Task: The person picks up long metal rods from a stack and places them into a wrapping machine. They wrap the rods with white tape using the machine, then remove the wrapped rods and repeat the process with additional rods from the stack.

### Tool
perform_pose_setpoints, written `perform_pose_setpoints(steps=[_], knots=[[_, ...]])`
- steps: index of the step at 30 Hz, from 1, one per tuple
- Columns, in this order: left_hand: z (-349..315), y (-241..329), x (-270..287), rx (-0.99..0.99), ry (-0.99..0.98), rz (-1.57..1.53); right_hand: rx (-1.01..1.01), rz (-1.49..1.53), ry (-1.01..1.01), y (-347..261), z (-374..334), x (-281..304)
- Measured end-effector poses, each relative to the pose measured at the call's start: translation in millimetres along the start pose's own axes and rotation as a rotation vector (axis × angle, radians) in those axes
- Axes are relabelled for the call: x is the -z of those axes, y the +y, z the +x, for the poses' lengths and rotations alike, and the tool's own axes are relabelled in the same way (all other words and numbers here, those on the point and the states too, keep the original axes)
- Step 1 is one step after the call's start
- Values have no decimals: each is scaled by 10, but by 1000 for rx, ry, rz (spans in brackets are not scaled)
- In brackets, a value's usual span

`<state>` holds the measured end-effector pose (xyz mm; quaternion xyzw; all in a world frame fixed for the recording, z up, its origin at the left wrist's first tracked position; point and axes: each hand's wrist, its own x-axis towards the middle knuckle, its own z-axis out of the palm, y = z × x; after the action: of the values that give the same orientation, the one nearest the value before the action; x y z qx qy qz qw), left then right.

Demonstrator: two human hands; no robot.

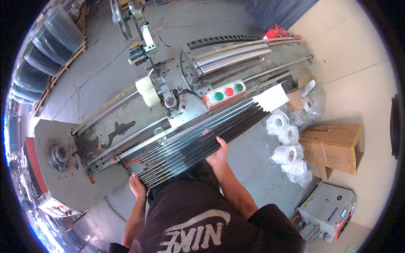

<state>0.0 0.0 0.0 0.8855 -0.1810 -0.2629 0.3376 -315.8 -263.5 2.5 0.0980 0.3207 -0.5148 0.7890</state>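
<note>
long thin dark rods (236, 123), bunched side by side, left ends staggered, slanting up rightward

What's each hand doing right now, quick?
Left hand: at the left ends of the dark rods; grip cannot be told.
Right hand: holding the dark rods, thumb over them.

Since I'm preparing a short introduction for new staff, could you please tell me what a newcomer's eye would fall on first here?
Probably the bundle of long, thin, dark rods slanting across the centre, with the right hand gripping its near side and the left hand at its left end. Just beyond it, the white rectangular panel with green and red round buttons stands out, as do the plastic-wrapped white rolls to the right.
</note>
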Motion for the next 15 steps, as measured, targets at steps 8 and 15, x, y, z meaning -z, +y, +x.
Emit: perform_pose_setpoints(steps=[8, 15], knots=[[515, 412, -459, -29, 59, -86, -53, 46, 15, -157, 766, -268], [485, 469, -617, -19, 29, -40, -23, -15, 110, -351, 819, -372]])
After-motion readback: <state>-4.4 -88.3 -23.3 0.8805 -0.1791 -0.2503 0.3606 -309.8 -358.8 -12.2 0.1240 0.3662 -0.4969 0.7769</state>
